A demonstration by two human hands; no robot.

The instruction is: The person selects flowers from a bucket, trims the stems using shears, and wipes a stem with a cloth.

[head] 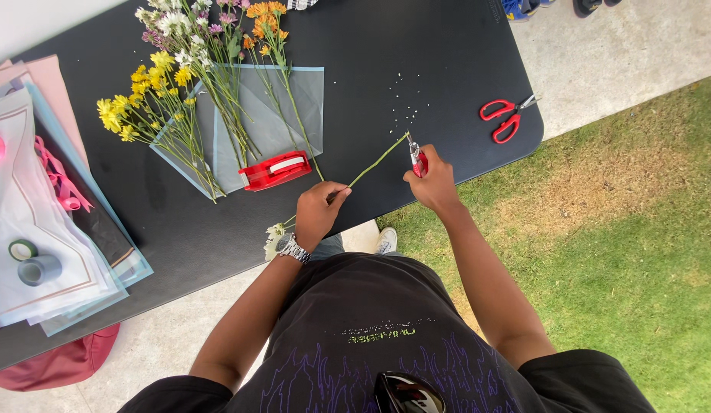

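Observation:
My left hand (pixel 318 210), with a wristwatch on it, pinches a long green flower stem (pixel 374 162) near its middle. The stem's small white bloom (pixel 274 235) hangs past the near edge of the black table (pixel 416 46). My right hand (pixel 432 183) grips small red-handled snips (pixel 416 157), whose blades meet the far end of the stem. Tiny pale cuttings (pixel 405 115) are scattered on the table just beyond the blades.
A red tape dispenser (pixel 276 170) lies on translucent wrapping sheets (pixel 271 115) with yellow, white, purple and orange flowers (pixel 179 84). Red scissors (pixel 504 118) are at the table's right corner. Stacked papers (pixel 42 222), pink ribbon (pixel 61 183) and tape rolls (pixel 38 269) sit left. Grass (pixel 615 229) lies right.

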